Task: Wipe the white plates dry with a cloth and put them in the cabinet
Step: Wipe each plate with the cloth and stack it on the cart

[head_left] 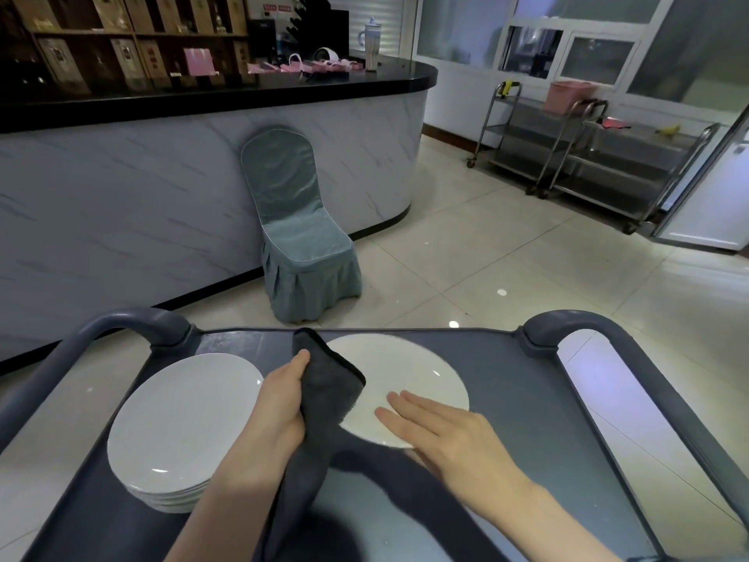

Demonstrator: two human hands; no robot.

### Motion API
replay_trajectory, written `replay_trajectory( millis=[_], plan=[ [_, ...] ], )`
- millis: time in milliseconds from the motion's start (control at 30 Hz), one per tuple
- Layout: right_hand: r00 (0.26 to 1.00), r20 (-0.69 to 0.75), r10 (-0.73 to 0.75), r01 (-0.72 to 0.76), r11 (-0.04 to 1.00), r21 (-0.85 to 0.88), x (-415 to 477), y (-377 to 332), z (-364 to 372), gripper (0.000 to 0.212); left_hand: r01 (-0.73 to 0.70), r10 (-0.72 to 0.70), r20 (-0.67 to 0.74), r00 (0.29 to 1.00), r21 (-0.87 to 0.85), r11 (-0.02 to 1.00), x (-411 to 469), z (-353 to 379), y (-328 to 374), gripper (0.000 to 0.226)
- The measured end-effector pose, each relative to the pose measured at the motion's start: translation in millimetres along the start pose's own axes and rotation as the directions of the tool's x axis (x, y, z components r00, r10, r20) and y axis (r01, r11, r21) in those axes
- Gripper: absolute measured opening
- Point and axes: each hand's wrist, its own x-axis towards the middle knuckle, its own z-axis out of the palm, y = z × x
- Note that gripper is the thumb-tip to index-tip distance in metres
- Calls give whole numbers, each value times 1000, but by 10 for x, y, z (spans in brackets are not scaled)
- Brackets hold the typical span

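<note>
On cart [535, 403], plate [409, 371] face-up, cloth [324, 403] hanging

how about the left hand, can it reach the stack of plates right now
Probably yes: the stack of plates lies just beside the left hand with nothing between, though that hand grips the cloth.

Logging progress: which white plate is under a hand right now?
The lone plate, right of the stack: the right hand lies flat on it. The left hand holds a cloth.
</note>
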Motion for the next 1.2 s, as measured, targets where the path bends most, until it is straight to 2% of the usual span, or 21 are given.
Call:
replay_trajectory(
  millis=[67,100,200,267,300,367,433,500,567,633,667,767,800,833,933,1033,1100,1133,1200],
  plan=[
    [976,54,210,-216,955,202,55,-83,-66,33,-2,-6,-60,998,-142,990,9,36,-25,22],
    [944,101,313,-329,890,316,72,-119,-89,35,-27,8,-106,994,-179,983,11,57,-43,24],
    [820,173,545,-523,592,612,95,-238,-78,26,-227,212,-227,951,-42,973,-82,194,-87,26],
    [721,213,659,-553,363,750,113,-314,-51,38,-357,369,-208,906,92,930,-212,324,-149,25],
    [689,233,687,-543,276,793,131,-358,-38,43,-412,437,-141,888,173,894,-272,383,-201,24],
    [640,257,724,-526,168,834,201,-419,-27,36,-545,532,131,837,295,785,-413,477,-319,32],
    [580,260,772,-521,105,847,292,-418,-51,29,-708,598,382,705,317,632,-531,531,-436,44],
    [523,277,806,-478,9,878,369,-379,-96,26,-811,621,524,582,323,487,-616,559,-551,47],
    [497,289,818,-422,-63,904,417,-359,-155,29,-845,604,593,533,334,418,-663,563,-621,50],
    [485,292,824,-407,-83,910,427,-393,-184,29,-843,593,599,537,351,409,-631,567,-573,47],
    [481,292,827,-419,-76,905,410,-419,-172,28,-826,592,578,562,363,431,-599,571,-520,44],
    [453,301,839,-471,-61,880,373,-471,-178,39,-675,534,421,733,361,643,-457,555,-351,47],
    [441,300,846,-475,-63,878,370,-453,-179,40,-664,526,414,743,361,655,-457,543,-353,49],
    [427,298,854,-466,-75,882,390,-429,-194,40,-701,543,448,710,377,605,-501,541,-382,47],
    [398,287,871,-431,-99,897,473,-336,-217,34,-834,583,597,550,369,410,-669,541,-634,49],
    [415,304,858,-435,-106,894,499,-326,-246,32,-857,573,641,510,438,272,-656,545,-691,50],
    [446,302,843,-441,-87,893,468,-355,-251,30,-847,569,631,527,445,291,-587,567,-566,49],
    [456,303,837,-455,-74,888,445,-384,-243,31,-832,567,611,552,442,334,-538,583,-483,48],
    [463,297,835,-485,-42,873,401,-456,-214,37,-763,534,545,646,452,463,-440,610,-328,49]
  ],
)
